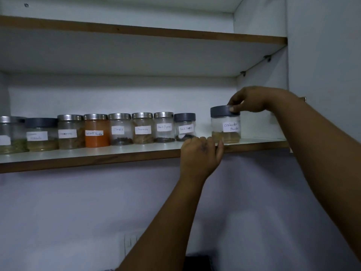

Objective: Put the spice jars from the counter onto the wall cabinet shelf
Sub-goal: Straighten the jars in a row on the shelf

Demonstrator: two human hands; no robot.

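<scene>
Right hand point(252, 99) pinches the grey lid of the coriander jar point(226, 125), fingers curled round its rim; the jar stands on the shelf point(88, 156), apart to the right of the jar row point(117, 129). Left hand point(201, 153) grips the shelf's front edge just below the coriander jar, fingers hooked over.

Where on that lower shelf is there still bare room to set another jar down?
Bare patches: the gap between the grey-lidded black pepper jar and the grey-lidded coriander powder jar, with the left hand on the white shelf's edge just in front; and a strip between the coriander jar and the cabinet's right wall. Left of the black pepper jar, jars stand packed.
</scene>
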